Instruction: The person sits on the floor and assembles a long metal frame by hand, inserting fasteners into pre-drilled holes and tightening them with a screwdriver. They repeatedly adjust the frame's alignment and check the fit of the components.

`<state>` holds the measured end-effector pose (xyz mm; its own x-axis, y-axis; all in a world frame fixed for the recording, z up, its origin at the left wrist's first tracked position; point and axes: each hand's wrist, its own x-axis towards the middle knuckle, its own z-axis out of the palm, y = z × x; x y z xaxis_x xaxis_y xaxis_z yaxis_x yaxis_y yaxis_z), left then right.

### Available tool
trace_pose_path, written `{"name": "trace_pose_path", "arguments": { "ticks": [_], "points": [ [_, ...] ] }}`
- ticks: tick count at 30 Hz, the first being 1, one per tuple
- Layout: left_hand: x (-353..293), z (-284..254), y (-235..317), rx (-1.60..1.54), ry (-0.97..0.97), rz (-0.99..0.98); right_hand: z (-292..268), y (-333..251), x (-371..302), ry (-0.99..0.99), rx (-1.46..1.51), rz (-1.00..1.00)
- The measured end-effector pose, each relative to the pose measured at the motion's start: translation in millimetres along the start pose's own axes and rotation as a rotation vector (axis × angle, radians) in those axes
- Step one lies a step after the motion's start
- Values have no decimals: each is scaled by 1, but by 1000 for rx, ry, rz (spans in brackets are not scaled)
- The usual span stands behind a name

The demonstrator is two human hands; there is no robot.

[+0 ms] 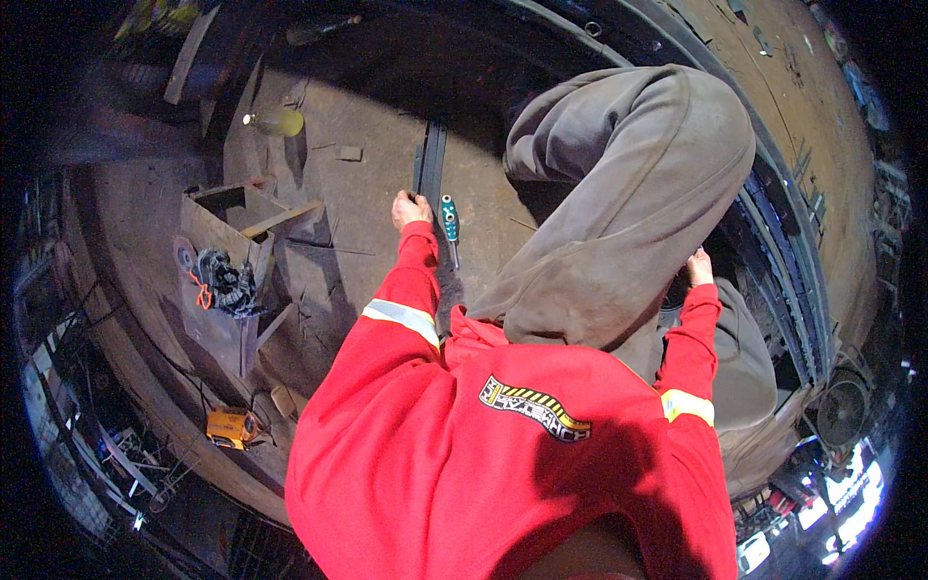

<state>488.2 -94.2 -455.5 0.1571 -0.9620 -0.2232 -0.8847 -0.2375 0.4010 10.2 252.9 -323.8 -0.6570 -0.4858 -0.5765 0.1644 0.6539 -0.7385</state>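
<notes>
My left hand is closed, its fingers curled at the near end of a long dark metal bar lying on the brown surface. What it pinches, if anything, is too small to make out. Just right of this hand lies a slim teal tool with round spots along its body and a thin metal shaft at its near end. My right hand is low on the right beside my bent leg, its fingers mostly hidden behind the grey trousers.
On the left stands an open box with a dark coiled bundle and orange cord on it. Beyond it lies a yellowish bottle. An orange case sits at the lower left. A curved dark metal rim borders the right side.
</notes>
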Motion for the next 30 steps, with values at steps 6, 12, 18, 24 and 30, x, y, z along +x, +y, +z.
{"name": "trace_pose_path", "arguments": {
  "ticks": [6,12,18,24,30],
  "points": [
    [7,1,-14,-348,-117,25,-13,9,2,-39,4,42],
    [5,-8,-6,-579,-88,77,9,-45,-25,-71,330,169],
    [14,-40,27,-728,-206,81,16,-91,-45,-25,405,115],
    [32,-111,123,-680,-196,459,0,-131,-74,37,618,-73],
    [43,-289,337,-387,-26,1203,-80,-226,-102,119,478,-368]
  ]
}}
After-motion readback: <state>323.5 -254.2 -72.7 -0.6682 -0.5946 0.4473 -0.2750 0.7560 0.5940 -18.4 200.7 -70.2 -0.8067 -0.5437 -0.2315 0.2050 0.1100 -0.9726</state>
